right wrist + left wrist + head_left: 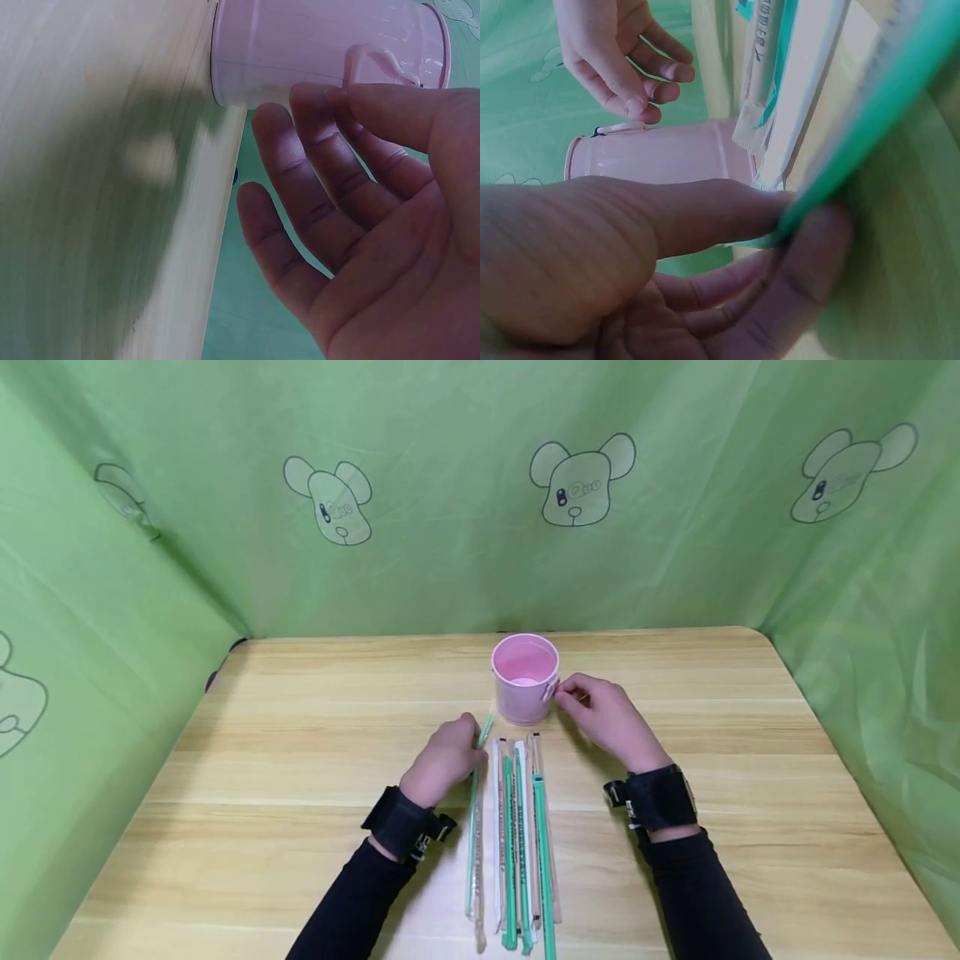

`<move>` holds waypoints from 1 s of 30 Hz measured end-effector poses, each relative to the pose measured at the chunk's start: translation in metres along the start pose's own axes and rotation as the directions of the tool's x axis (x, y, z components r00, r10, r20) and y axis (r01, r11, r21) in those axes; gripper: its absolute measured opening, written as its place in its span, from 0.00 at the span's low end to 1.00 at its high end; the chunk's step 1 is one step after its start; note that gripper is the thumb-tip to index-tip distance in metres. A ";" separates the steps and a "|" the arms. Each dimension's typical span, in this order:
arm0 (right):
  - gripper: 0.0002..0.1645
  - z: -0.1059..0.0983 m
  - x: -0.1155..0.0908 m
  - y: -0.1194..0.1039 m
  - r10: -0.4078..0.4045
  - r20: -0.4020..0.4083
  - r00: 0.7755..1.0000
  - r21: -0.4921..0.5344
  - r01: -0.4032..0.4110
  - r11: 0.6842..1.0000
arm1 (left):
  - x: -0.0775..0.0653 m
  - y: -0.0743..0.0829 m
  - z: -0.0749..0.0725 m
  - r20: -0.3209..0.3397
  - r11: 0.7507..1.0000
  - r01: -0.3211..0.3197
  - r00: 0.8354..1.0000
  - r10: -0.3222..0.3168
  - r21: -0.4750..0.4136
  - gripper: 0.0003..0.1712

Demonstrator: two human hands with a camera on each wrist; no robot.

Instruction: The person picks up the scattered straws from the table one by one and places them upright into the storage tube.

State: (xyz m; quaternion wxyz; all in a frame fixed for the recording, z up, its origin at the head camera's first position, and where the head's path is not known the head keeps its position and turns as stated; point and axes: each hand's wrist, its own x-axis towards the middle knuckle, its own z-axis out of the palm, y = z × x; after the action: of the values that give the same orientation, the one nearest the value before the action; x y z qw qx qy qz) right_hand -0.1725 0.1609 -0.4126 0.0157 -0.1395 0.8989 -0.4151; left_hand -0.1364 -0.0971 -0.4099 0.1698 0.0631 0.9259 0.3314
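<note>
A small pink bucket (525,697) stands upright near the back of the table. Its side handle (379,60) is pinched between the thumb and index fingertip of my right hand (603,714), whose other fingers are loosely bent. My left hand (446,756) pinches a slim green straw (877,120) between thumb and index finger, left of a row of straws. That row holds several green straws (542,852) and straws in white or clear wrappers (497,835), lying lengthwise in front of the bucket. The wrapping on the pinched straw is blurred in the left wrist view.
The wooden table (750,827) lies under everything, with its far edge just behind the bucket. Green cloth (450,577) with printed bear heads hangs behind and on both sides. Each wrist wears a black strap with a small camera (652,797).
</note>
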 end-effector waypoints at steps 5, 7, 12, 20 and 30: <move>0.12 -0.001 -0.001 0.001 0.010 0.002 1.000 0.005 -0.010 1.000 | 0.000 0.002 0.000 0.012 0.992 0.003 1.000 -0.001 -0.129 0.10; 0.13 -0.001 -0.002 0.001 0.014 0.003 1.000 0.007 -0.014 1.000 | 0.000 0.003 -0.004 0.006 0.988 -0.006 1.000 0.007 -0.153 0.12; 0.15 -0.002 -0.001 0.002 0.014 0.009 1.000 0.007 -0.014 1.000 | -0.004 0.003 -0.023 -0.048 0.973 -0.025 0.999 0.014 -0.231 0.16; 0.16 0.002 0.001 0.002 0.023 0.039 0.999 -0.004 -0.022 1.000 | -0.020 0.011 -0.051 -0.218 0.936 -0.190 0.968 0.127 -0.297 0.13; 0.15 0.008 -0.001 0.002 0.034 0.087 0.996 -0.032 -0.031 0.999 | -0.046 0.031 -0.070 -0.566 0.824 -0.479 0.786 0.250 -0.302 0.10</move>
State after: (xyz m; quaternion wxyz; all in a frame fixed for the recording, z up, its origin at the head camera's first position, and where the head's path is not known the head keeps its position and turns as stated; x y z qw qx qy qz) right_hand -0.1711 0.1564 -0.4193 0.0598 -0.1432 0.9056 -0.3946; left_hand -0.1183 -0.1250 -0.3277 -0.1367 0.1178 0.8095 0.5587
